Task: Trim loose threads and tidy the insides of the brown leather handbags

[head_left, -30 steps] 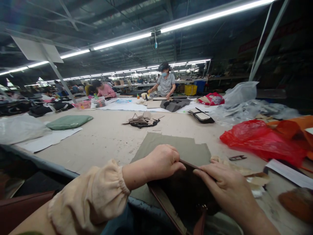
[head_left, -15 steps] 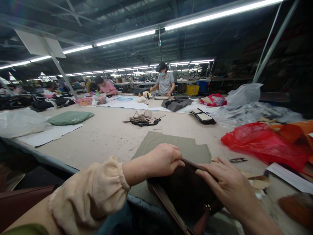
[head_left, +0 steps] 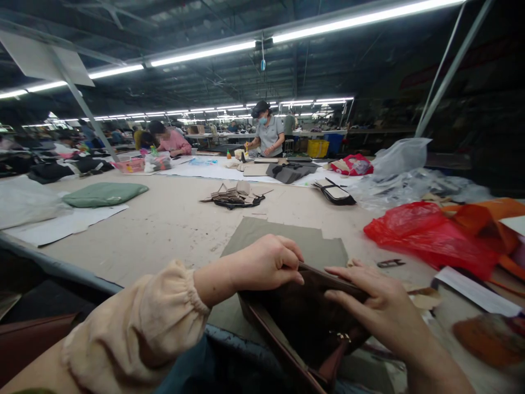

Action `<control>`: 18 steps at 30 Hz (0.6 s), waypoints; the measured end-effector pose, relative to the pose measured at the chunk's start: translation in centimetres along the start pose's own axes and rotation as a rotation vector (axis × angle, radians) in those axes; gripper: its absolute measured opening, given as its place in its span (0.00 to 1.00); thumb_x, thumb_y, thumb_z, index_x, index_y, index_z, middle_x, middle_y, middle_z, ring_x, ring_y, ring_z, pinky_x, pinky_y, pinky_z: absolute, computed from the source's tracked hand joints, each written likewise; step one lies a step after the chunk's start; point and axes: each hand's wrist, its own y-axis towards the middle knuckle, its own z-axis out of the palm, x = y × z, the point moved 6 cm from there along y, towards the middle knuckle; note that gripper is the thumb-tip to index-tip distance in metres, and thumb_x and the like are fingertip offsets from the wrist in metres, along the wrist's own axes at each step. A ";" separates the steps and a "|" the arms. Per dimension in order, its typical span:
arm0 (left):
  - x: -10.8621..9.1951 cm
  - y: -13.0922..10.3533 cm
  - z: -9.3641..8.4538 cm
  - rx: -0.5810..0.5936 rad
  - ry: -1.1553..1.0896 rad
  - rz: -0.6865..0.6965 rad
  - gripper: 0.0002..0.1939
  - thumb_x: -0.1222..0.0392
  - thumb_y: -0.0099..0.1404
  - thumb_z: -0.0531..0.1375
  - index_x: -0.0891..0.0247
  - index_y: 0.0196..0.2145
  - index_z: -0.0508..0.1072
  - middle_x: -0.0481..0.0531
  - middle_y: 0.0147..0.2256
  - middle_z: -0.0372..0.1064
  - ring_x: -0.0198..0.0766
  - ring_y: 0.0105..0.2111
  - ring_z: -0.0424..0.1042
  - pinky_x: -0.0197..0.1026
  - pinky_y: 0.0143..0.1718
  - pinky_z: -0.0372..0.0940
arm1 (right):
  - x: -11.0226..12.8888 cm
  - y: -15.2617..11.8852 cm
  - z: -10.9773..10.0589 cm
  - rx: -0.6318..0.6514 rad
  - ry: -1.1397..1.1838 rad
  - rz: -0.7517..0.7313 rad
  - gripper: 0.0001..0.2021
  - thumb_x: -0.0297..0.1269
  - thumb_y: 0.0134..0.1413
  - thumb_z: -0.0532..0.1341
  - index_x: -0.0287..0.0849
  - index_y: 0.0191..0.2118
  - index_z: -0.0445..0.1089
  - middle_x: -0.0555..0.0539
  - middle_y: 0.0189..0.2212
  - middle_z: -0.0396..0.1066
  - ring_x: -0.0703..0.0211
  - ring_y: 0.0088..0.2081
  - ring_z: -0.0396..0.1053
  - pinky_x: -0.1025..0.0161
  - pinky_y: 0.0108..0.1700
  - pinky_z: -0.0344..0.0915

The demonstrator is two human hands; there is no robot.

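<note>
A dark brown bag (head_left: 270, 334) stands at the table's near edge, its mouth gaping toward me and its inside in shadow. My left hand (head_left: 266, 265) pinches the far rim at its left end, fingers curled over the edge. Along the same rim to the right, my right hand (head_left: 377, 303) grips with the thumb inside and the fingers outside. Small metal hardware (head_left: 339, 335) glints at the bag's right side. Under and behind the bag lies a flat olive-grey fabric piece (head_left: 287, 235).
Thread snips (head_left: 390, 263) and a red plastic bag (head_left: 430, 230) lie to the right. Stacked strips (head_left: 235, 194) sit mid-table, and a green folded pouch (head_left: 104, 194) lies at the left. A co-worker in grey (head_left: 268, 134) stands across the table.
The view has shifted slightly, so the table items appear further left. Both hands keep hold of the bag's rim, and the right hand's fingers have straightened a little along it.
</note>
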 end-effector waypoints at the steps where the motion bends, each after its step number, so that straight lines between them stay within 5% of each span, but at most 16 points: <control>1: -0.1 0.0 0.0 0.007 -0.003 0.009 0.09 0.60 0.59 0.59 0.66 0.25 0.73 0.53 0.39 0.70 0.33 0.36 0.69 0.32 0.41 0.61 | 0.1 0.1 0.0 0.000 0.023 0.014 0.12 0.44 0.51 0.60 0.49 0.42 0.71 0.50 0.36 0.74 0.52 0.40 0.71 0.48 0.54 0.58; 4: -0.5 -0.1 -0.1 0.016 -0.009 0.041 0.09 0.60 0.59 0.59 0.65 0.24 0.73 0.53 0.42 0.69 0.34 0.39 0.68 0.33 0.43 0.61 | 0.1 0.4 -0.1 0.018 0.083 0.064 0.08 0.42 0.52 0.59 0.49 0.36 0.73 0.51 0.30 0.74 0.56 0.33 0.71 0.58 0.42 0.66; 8: -0.3 0.0 0.1 0.005 -0.033 0.010 0.08 0.61 0.59 0.59 0.66 0.24 0.73 0.54 0.41 0.70 0.33 0.36 0.69 0.33 0.40 0.62 | -0.1 0.5 -0.1 0.040 0.117 0.110 0.09 0.43 0.52 0.59 0.47 0.33 0.74 0.51 0.26 0.72 0.59 0.29 0.69 0.65 0.29 0.64; 12: 0.2 0.1 0.2 -0.023 -0.020 -0.049 0.07 0.63 0.60 0.57 0.67 0.26 0.73 0.53 0.36 0.71 0.33 0.33 0.69 0.32 0.37 0.62 | -0.4 0.4 0.0 0.031 0.132 0.101 0.09 0.43 0.52 0.59 0.47 0.33 0.74 0.51 0.26 0.73 0.57 0.32 0.70 0.60 0.40 0.64; 15: 0.1 0.1 0.1 -0.027 -0.037 -0.042 0.08 0.62 0.60 0.57 0.67 0.25 0.72 0.53 0.35 0.71 0.32 0.33 0.68 0.32 0.36 0.62 | -0.6 0.5 0.2 0.043 0.161 0.100 0.07 0.43 0.52 0.60 0.48 0.33 0.74 0.52 0.29 0.74 0.57 0.33 0.70 0.53 0.54 0.55; 18: -0.1 0.1 0.1 -0.006 -0.066 -0.018 0.09 0.64 0.61 0.56 0.67 0.24 0.71 0.53 0.37 0.70 0.31 0.33 0.69 0.32 0.36 0.62 | -0.7 0.6 0.3 0.061 0.192 0.104 0.06 0.41 0.50 0.61 0.50 0.35 0.73 0.53 0.32 0.74 0.57 0.34 0.70 0.49 0.57 0.50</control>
